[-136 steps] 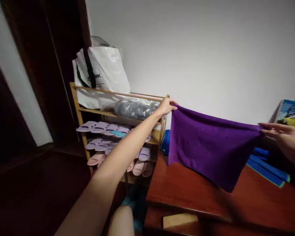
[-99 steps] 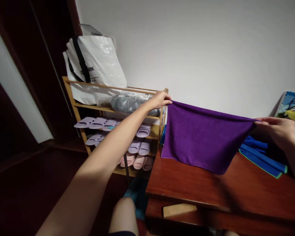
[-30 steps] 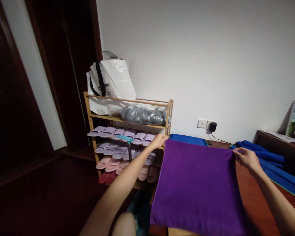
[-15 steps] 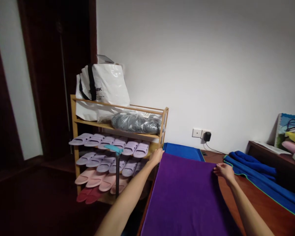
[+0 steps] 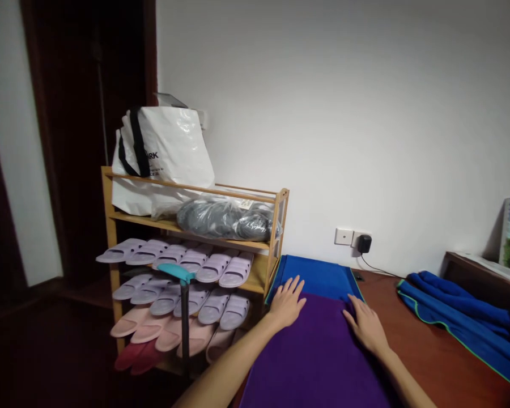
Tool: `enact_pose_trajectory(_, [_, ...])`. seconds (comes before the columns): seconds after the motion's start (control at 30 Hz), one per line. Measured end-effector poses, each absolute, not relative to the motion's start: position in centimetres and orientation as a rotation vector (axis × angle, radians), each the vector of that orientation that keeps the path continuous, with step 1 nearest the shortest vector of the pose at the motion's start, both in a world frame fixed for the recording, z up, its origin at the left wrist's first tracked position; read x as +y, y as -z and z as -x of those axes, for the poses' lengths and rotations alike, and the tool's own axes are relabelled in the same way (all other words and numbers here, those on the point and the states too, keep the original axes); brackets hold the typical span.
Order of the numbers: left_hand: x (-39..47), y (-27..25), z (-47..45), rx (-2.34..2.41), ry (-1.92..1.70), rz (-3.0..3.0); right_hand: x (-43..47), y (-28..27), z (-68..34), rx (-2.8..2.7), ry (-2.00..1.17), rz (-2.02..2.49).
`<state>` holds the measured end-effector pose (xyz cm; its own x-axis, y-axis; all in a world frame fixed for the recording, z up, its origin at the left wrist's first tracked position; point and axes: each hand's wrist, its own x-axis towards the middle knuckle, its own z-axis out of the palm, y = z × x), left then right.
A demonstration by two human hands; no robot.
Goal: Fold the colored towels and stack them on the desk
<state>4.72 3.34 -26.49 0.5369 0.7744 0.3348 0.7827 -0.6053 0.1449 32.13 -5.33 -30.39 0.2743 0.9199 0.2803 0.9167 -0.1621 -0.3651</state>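
A purple cloth (image 5: 314, 357) lies spread over a blue cloth (image 5: 318, 275), whose far end shows beyond it. My left hand (image 5: 288, 303) rests flat near the purple cloth's far left corner, fingers spread and reaching onto the blue. At the far right corner lies my right hand (image 5: 368, 326), its fingers stretched out on the cloth's edge. Neither hand grips anything. Another blue cloth with green edging (image 5: 459, 323) lies bunched to the right on the reddish-brown table (image 5: 412, 351). The near end of the purple cloth runs out of view.
Left of the table stands a wooden shoe rack (image 5: 276, 226) holding rows of slippers (image 5: 212, 266), a white bag (image 5: 174, 141) and a plastic-wrapped grey bundle (image 5: 229, 218). A turquoise-topped pole (image 5: 185, 317) rises before it. A black plug (image 5: 364, 243) sits in the wall socket.
Both hands have let go of the purple cloth's far corners and now lie flat with fingers spread. The purple cloth's far edge sits nearer, showing more blue cloth. The view has shifted slightly.
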Motion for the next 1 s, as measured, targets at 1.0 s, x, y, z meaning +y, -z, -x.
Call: enact_pose_trajectory(1.0, [4.2,30.3,-3.9,-1.460,0.609,2.786,-4.6,34.1,-34.4,-1.770,-0.013,2.280])
